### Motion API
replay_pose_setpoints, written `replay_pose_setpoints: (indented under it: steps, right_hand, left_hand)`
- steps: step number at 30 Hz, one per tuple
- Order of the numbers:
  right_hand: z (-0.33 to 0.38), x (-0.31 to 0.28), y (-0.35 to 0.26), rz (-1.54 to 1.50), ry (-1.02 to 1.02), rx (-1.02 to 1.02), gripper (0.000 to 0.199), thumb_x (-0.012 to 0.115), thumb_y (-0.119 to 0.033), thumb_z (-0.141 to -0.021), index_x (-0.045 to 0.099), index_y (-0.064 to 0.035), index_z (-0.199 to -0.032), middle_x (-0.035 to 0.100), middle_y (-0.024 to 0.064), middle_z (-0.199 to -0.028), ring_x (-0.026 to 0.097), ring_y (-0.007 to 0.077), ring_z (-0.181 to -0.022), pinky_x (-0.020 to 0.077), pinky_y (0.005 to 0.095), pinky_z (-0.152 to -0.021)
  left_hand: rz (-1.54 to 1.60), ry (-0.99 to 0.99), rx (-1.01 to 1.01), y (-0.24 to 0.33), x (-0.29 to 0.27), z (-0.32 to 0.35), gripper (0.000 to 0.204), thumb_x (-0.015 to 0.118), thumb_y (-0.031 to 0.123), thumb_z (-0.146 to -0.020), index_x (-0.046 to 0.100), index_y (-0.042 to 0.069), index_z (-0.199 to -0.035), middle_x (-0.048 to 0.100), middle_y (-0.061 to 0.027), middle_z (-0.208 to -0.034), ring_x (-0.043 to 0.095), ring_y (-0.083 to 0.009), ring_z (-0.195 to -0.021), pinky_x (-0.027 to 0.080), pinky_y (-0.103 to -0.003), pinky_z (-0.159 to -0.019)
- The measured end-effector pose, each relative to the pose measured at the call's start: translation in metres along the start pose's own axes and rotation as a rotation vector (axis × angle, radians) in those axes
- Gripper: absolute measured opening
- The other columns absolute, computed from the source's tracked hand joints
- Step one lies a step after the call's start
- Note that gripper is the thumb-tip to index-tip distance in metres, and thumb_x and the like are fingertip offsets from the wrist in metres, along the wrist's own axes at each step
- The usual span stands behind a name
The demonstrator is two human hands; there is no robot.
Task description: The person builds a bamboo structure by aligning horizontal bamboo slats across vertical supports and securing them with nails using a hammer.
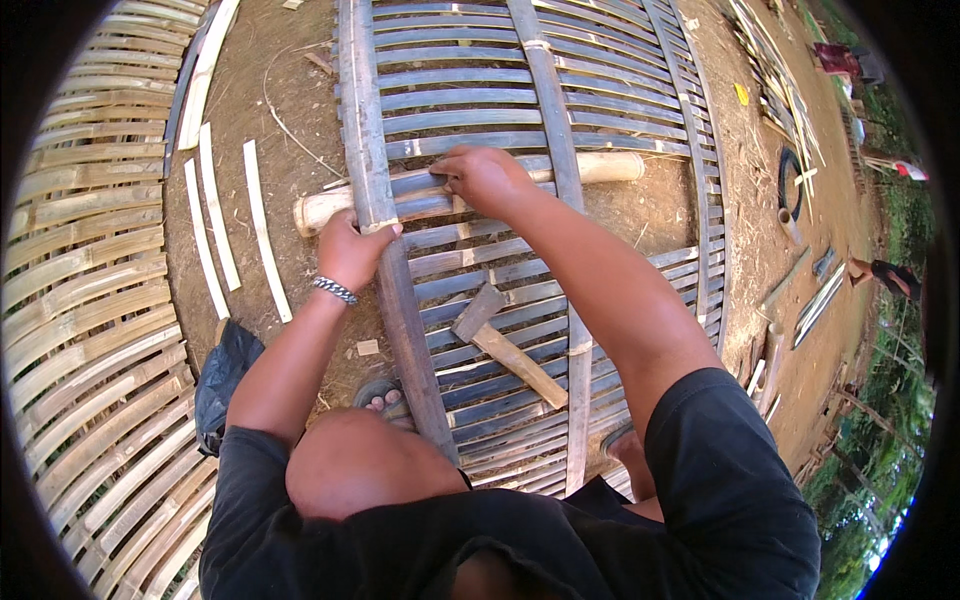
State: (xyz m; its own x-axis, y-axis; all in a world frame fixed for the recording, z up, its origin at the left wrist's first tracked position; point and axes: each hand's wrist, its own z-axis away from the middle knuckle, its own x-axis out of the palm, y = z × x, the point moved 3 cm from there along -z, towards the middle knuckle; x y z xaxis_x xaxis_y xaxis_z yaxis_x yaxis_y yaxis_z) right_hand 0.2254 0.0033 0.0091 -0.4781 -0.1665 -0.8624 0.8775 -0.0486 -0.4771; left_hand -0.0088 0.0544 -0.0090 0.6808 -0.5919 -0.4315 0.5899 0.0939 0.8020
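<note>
A bamboo frame of long rails and many cross slats lies in front of me. My left hand is closed round its left rail, the thumb resting on top. Further right, my right hand reaches over the frame, its curled fingers closed at a bamboo slat beside that rail. A thick bamboo pole runs crosswise beneath the frame near both hands. Closer to me, a hammer with a wooden handle and a blocky head lies loose across the slats. My right fingertips are partly hidden.
Another slatted bamboo panel fills the left side. Pale bamboo strips lie on the dirt between the panels, near a black plastic bag. Bamboo pieces and a black ring lie at right, where another person's leg shows.
</note>
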Motion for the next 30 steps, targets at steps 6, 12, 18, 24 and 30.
replay_pose_setpoints:
  steps: [6,12,18,24,30]
  right_hand:
    - [0.002,0.006,0.002,-0.009,0.052,-0.009,0.03,0.068,-0.013,-0.084,0.074,-0.0152,-0.113,0.069,0.0063,-0.112,0.067,0.0301,-0.103,0.0544,0.0426,-0.088]
    - [-0.001,0.008,0.005,0.009,0.057,-0.032,0.031,0.072,-0.015,-0.083,0.075,-0.0162,-0.114,0.069,0.0062,-0.112,0.067,0.0301,-0.104,0.0541,0.0422,-0.089]
    - [-0.001,0.005,0.002,0.0,0.02,0.001,0.032,0.072,-0.017,-0.083,0.074,-0.0158,-0.115,0.069,0.0069,-0.112,0.066,0.0303,-0.104,0.0535,0.0423,-0.089]
    - [0.002,0.002,0.002,-0.03,0.042,0.022,0.031,0.073,-0.017,-0.083,0.074,-0.0136,-0.113,0.069,0.0081,-0.111,0.066,0.0328,-0.104,0.0536,0.0428,-0.089]
    - [0.01,0.007,0.002,-0.056,0.128,0.046,0.034,0.073,-0.015,-0.082,0.072,-0.011,-0.116,0.069,0.0106,-0.112,0.066,0.0333,-0.104,0.0538,0.0421,-0.091]
  left_hand:
    - [0.036,0.043,-0.01,-0.009,0.006,-0.002,0.034,0.083,0.024,-0.076,0.073,-0.003,-0.093,0.075,-0.0164,-0.084,0.073,-0.0233,-0.075,0.056,-0.035,-0.071]
    - [0.023,0.073,-0.001,0.002,0.005,0.005,0.032,0.082,0.024,-0.077,0.074,-0.004,-0.091,0.074,-0.0165,-0.08,0.073,-0.0238,-0.072,0.056,-0.035,-0.069]
    - [0.127,0.129,-0.138,-0.002,0.01,0.007,0.031,0.081,0.023,-0.079,0.074,-0.004,-0.091,0.074,-0.0161,-0.08,0.071,-0.0228,-0.069,0.055,-0.035,-0.068]
    - [0.218,0.171,-0.155,-0.019,0.011,0.006,0.032,0.081,0.022,-0.083,0.073,-0.005,-0.097,0.073,-0.0138,-0.086,0.069,-0.0191,-0.071,0.053,-0.032,-0.066]
    - [0.121,0.329,-0.027,-0.002,0.004,0.02,0.073,0.083,0.036,-0.08,0.055,-0.003,-0.135,0.057,-0.0185,-0.119,0.067,-0.0224,-0.078,0.053,-0.036,-0.074]
